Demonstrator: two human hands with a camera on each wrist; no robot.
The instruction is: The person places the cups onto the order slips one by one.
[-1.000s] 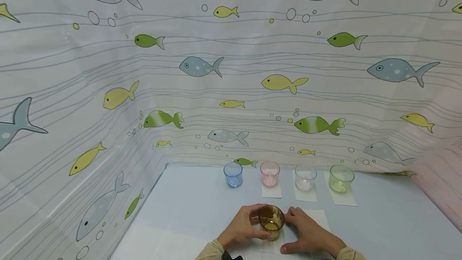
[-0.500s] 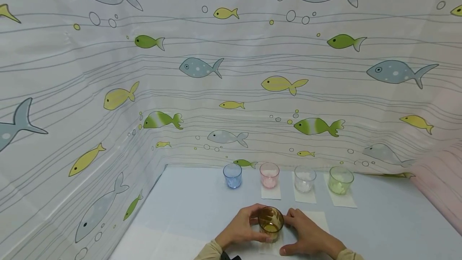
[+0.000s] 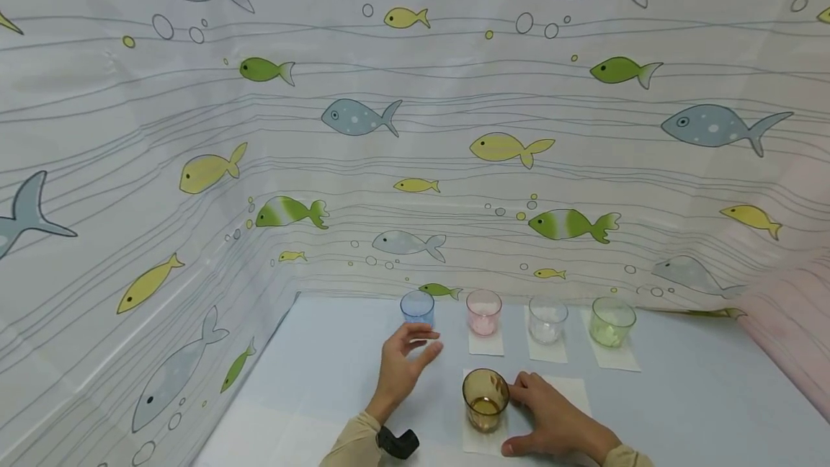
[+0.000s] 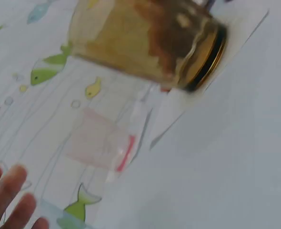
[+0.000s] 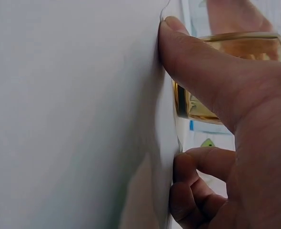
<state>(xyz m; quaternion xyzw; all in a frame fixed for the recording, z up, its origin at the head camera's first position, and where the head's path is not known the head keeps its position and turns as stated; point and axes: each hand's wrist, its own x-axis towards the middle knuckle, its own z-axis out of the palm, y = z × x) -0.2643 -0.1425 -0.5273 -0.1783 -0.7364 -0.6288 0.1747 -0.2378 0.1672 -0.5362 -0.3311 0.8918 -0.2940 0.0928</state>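
An amber glass point(image 3: 485, 416) stands upright on a white paper napkin point(image 3: 476, 442) near the front of the table. My left hand point(image 3: 397, 375) is off to its left, holding nothing, with thumb and fingers spread. Those fingertips overlap the lower part of a blue glass point(image 3: 417, 305) in the head view. To the right of the amber glass, my right hand point(image 3: 560, 420) rests on the table, its thumb and fingertips down on the napkin and tabletop. The right wrist view shows the amber glass point(image 5: 202, 109) just beyond that thumb.
At the back stand a pink glass point(image 3: 484, 314), a colourless glass point(image 3: 547, 323) and a green glass point(image 3: 612, 324), each on a white napkin. Another napkin point(image 3: 573, 388) lies partly under my right hand. A fish-print curtain point(image 3: 350, 179) surrounds the table.
My left hand has let go of the amber glass and moved away, left and toward the blue glass. The amber glass stays in place, and my right hand has barely moved.
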